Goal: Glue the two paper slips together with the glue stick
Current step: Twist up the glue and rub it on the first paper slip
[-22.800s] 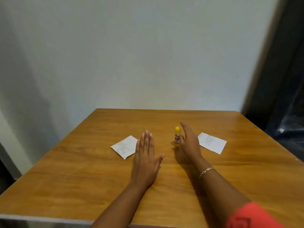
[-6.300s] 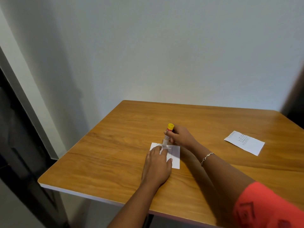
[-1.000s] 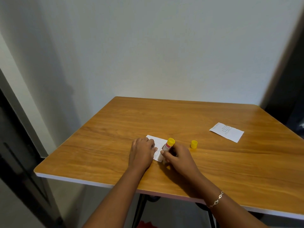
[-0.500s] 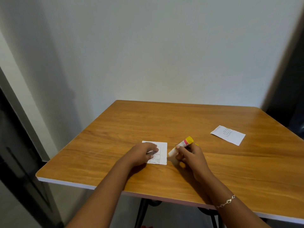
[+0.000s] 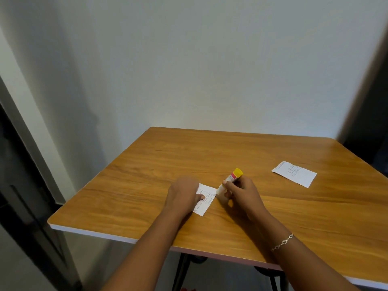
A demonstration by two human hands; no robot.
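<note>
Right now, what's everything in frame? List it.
table: 1, brown wood top with a pale edge, against the wall
wall: 1, white, behind the table
near slip: 1, white with print, flat on the table, partly under the left hand
far slip: 1, white with print, flat on the table's right side, untouched
glue stick: 1, white with a yellow end, tilted, tip at the near slip's right edge
bracelet: 1, silver, on the right wrist
left hand: 1, presses the near slip
right hand: 1, grips the glue stick
</note>
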